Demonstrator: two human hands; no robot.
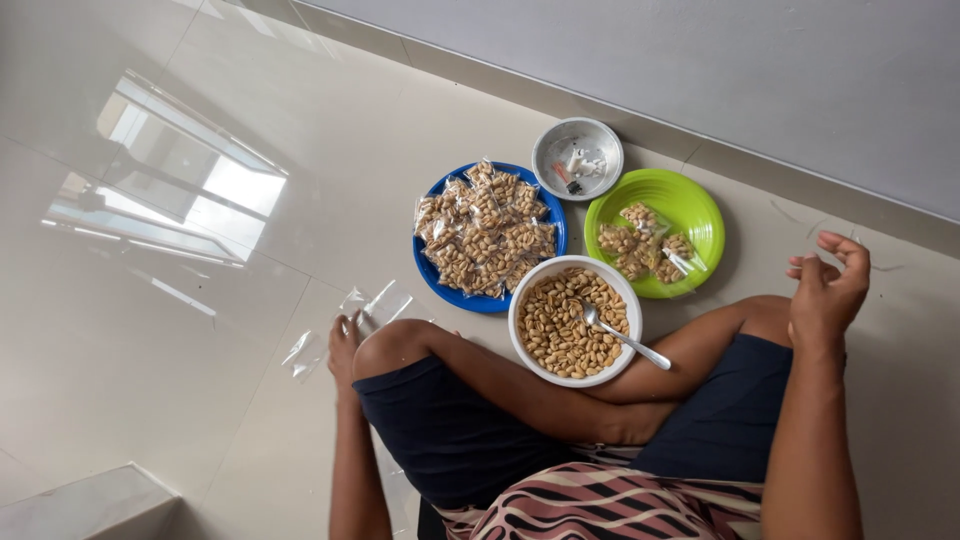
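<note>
Head view: left hand (343,350) on clear bags (372,305); open floor (180,330) leftward.

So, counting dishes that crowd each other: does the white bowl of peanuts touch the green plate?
Touching: in the head view the white bowl's rim overlaps the green plate's edge.

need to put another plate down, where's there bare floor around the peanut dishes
Free: the wide tiled floor left of the blue plate, past the clear bags by the left hand. Crowded: blue plate, white bowl, green plate and steel bowl sit packed between the knees and the wall.
</note>
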